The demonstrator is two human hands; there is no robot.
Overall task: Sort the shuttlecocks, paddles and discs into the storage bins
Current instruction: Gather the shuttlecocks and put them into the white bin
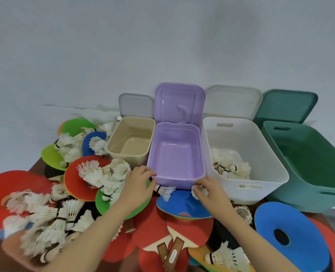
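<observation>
Four open bins stand in a row: beige [113,148], purple [200,154], white [276,169] with several shuttlecocks inside, and green [280,146]. White shuttlecocks [51,214] lie heaped over red, green and blue discs [300,222] and red paddles [153,230]. My left hand [137,185] sits at the purple bin's front left corner, fingers curled, pinching the base of a shuttlecock [165,191]. My right hand [209,193] is in front of the purple bin's right corner and grips a shuttlecock [199,192].
The bins' lids lean against the grey wall [162,46] behind them. The purple lid [179,103] stands hinged open. A dark table is mostly buried under the pile; its left edge shows near the big red disc [10,193].
</observation>
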